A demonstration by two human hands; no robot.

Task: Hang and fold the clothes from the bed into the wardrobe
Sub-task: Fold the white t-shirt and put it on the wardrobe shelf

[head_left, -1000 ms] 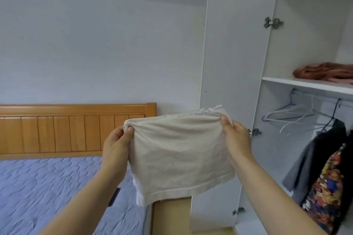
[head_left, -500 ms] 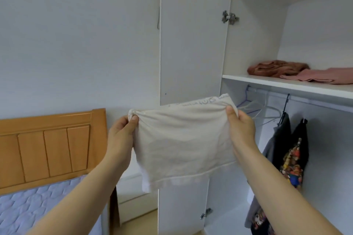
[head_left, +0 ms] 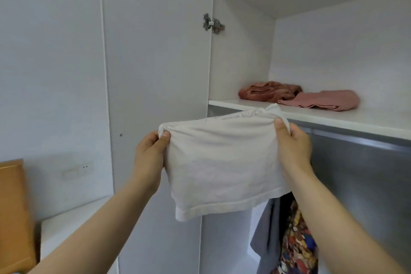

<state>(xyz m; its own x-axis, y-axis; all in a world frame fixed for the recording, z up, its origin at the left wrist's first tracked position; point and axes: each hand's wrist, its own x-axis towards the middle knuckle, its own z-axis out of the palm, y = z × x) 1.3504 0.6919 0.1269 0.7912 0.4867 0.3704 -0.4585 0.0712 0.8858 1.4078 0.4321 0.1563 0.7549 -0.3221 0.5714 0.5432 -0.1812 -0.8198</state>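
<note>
Garment (head_left: 222,162), cream and folded to a small rectangle, hangs at the centre of my view, in front of the open wardrobe. Left hand (head_left: 149,158) pinches its upper corner at 9 o'clock, thumb in front and fingers behind. Right hand (head_left: 293,147) pinches the opposite corner at 3 o'clock.

I judge that this two-corner grip keeps the folds flat and taut, so the piece can be laid down without opening. Its top edge sits about level with the front lip of the shelf (head_left: 333,118) at 2 o'clock, which suits a slide onto the board. Two folded cloths, one rust (head_left: 264,90) and one pink (head_left: 322,99), already lie there; the bare board around them looks the likely spot.

Hanging clothes (head_left: 295,240) show below at 5 o'clock. Door (head_left: 155,73) stands open at 11 o'clock, out of the path.
</note>
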